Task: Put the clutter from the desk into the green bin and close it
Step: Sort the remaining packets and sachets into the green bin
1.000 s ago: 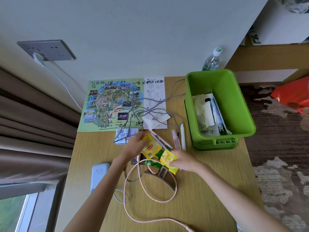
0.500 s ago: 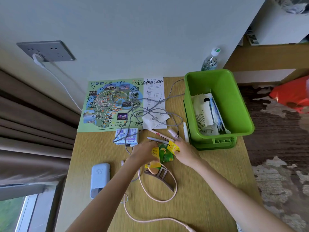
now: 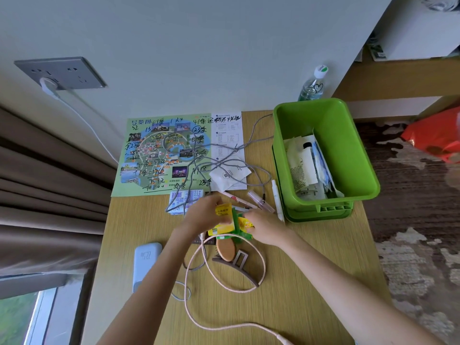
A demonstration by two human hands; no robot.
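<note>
Mid-worktop, just left of the green plastic bin (image 3: 348, 150), both hands meet on a bunch of flat yellow-and-green printed sachets (image 3: 225, 224). Left hand (image 3: 204, 217): grip closed, fingers pinching the bunch's upper yellow edge. Right hand (image 3: 266, 226): grip closed, pinching its right side. Likely squaring loose sachets into one stack for a single carry. The bunch sits between the two grips, low over the wooden worktop (image 3: 311, 282), near the bin's front corner and not in it. The bin holds white papers (image 3: 301, 170).
</note>
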